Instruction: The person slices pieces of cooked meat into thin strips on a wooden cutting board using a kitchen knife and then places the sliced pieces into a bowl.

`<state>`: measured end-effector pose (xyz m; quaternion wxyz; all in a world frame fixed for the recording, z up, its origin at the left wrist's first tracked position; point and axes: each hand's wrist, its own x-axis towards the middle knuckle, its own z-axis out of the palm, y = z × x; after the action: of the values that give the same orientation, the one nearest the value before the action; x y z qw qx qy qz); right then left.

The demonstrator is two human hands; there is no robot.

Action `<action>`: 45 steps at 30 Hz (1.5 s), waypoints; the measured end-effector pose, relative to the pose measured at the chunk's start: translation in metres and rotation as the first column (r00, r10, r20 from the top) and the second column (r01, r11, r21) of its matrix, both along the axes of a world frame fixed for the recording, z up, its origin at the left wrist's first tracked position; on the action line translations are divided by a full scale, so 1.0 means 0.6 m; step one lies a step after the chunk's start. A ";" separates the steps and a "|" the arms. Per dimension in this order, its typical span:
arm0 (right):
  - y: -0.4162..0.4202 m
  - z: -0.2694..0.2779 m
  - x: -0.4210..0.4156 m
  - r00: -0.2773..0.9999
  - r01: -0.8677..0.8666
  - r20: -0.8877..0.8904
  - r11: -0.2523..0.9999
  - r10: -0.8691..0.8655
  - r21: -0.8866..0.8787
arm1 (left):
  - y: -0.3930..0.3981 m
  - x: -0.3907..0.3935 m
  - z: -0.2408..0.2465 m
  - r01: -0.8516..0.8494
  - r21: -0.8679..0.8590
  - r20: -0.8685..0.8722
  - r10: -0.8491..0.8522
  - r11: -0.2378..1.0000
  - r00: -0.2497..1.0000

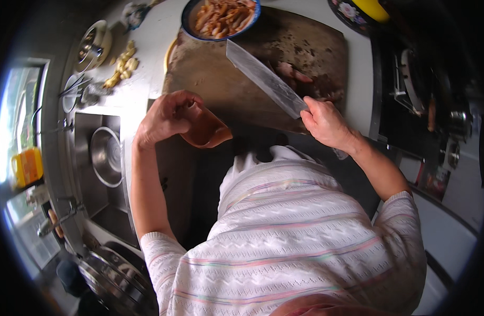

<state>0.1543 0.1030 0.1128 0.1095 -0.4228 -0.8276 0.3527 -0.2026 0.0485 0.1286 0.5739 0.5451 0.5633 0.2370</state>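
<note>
My left hand [167, 116] grips a limp, reddish-brown slab, apparently meat or skin [206, 128], which hangs off the near left edge of a worn wooden chopping board [214, 83]. In my right hand [327, 120] is a broad-bladed kitchen knife [261, 77]. Its blade slants over the board towards the upper left, with the tip near a blue-rimmed bowl [184, 29]. Sliced, sauce-coloured meat [226, 17] fills that bowl. Pinkish meat scraps [291, 73] lie on the board behind the blade, partly hidden by it.
To the left is a steel sink [107, 203] with a metal basin [107, 158] in it. Ginger and garlic [123, 67] lie on the counter beyond, near a cream pot [103, 39]. A dark stove [388, 91] stands on the right, and a floral tray [346, 12] at the upper right.
</note>
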 end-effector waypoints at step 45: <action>-0.027 -0.001 0.051 0.989 0.077 -0.115 0.988 -0.093 -0.133 | 0.036 0.147 -0.082 -0.083 0.792 -0.402 0.620 0.604 0.674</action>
<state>0.1850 0.0870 0.1125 0.1467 -0.4419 -0.7762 0.4251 -0.1144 0.0699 0.0792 0.0179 0.6368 0.6863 0.3508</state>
